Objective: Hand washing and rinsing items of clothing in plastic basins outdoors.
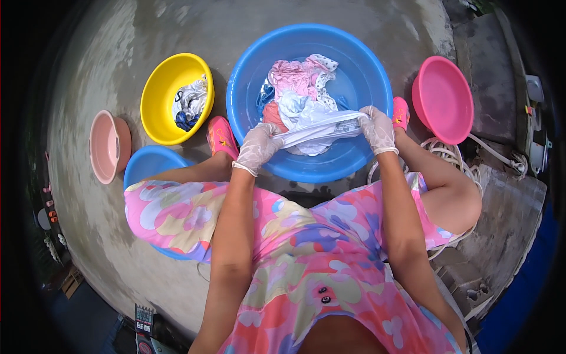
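A white wet garment [320, 126] is stretched sideways between my two hands, low over a large blue plastic basin [247, 57]. My left hand [260, 148], in a thin whitish disposable glove, grips one end near the basin's front left rim. The other end is held by my right hand [378, 128], gloved alike, by the right rim. Beneath and behind the stretched cloth lie pink clothing [289, 77], a white piece with dark dots [326, 64], a coral cloth [273, 116] and something blue [265, 95]. The lower part of the pile is partly hidden.
A yellow basin [152, 101] with white and dark blue clothes stands left, near a pale pink basin [104, 146]. Another blue basin [152, 161] is partly behind my left leg. To the right are a pink basin [442, 97], a coiled pale hose [446, 155] and concrete blocks [464, 274].
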The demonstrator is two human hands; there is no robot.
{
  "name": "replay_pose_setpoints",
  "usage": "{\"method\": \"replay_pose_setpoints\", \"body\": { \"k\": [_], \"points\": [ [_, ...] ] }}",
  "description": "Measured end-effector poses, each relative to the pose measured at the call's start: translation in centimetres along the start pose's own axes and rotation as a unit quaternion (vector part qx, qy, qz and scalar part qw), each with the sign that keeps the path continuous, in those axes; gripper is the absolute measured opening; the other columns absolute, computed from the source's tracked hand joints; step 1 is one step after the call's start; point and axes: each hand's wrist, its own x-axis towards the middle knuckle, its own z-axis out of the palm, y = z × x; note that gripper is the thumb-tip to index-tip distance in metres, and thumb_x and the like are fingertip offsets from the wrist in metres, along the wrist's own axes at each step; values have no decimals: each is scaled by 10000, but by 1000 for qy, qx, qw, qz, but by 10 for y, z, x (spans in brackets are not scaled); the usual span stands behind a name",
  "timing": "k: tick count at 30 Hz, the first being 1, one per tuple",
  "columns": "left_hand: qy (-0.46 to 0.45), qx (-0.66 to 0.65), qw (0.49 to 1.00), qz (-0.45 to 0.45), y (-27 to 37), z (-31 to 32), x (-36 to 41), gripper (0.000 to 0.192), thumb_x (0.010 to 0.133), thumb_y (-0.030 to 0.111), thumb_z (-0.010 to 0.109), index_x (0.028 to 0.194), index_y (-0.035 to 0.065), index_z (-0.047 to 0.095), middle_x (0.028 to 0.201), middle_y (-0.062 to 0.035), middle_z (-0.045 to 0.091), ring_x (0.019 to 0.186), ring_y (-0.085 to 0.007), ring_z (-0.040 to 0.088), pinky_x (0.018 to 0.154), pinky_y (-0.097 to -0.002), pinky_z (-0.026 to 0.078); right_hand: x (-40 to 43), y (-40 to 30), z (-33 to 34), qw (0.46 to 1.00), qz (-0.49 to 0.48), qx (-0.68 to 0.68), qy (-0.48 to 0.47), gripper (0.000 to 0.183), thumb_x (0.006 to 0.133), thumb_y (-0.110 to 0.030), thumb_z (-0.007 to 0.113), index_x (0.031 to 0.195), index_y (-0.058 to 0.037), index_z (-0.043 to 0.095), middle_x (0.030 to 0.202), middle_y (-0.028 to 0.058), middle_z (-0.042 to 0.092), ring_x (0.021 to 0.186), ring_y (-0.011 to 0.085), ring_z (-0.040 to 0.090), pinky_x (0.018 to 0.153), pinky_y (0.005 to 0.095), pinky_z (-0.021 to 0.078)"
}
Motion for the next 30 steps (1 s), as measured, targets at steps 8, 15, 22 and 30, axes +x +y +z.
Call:
{"method": "replay_pose_setpoints", "body": {
  "k": [8, 15, 22, 30],
  "points": [
    [24, 262, 964, 45, -6, 4, 6, 177, 775, 160, 505, 862, 27, 581, 751, -158, 583, 662, -310, 576, 630, -361, 467, 16, 30, -9, 989, -73, 59, 111, 231, 800, -189, 489, 970, -64, 581, 781, 150, 613, 729, 290, 590, 658, 345, 448],
    [-201, -582, 775, 143, 32, -71, -19, 494, 772, 435, 563, 1015, 6, 534, 874, -99, 587, 716, -147, 559, 743, -281, 438, 14, -6, -52, 826, 88, 522, -196, 276, 760, -48, 495, 1025, 12, 541, 781, 74, 582, 427, 65, 458, 319, 147, 301],
    [-157, -527, 823, 142, 44, 17, 46, 718, 763, 289, 605, 1311, 20, 228, 1254, -61, 384, 1155, -168, 362, 965, -299, 284, 26, -34, 3, 568, 217, 747, -268, 173, 805, -67, 450, 948, 5, 518, 627, 50, 524, 340, 72, 396, 250, 169, 295],
    [-68, -686, 713, 126, 50, 36, 38, 400, 802, 192, 562, 1148, 26, 452, 1065, -73, 529, 1011, -186, 500, 885, -320, 399, -6, -82, 28, 742, 109, 634, -186, 156, 827, -114, 477, 934, -28, 552, 645, 15, 533, 423, 53, 447, 329, 160, 303]
  ]
}}
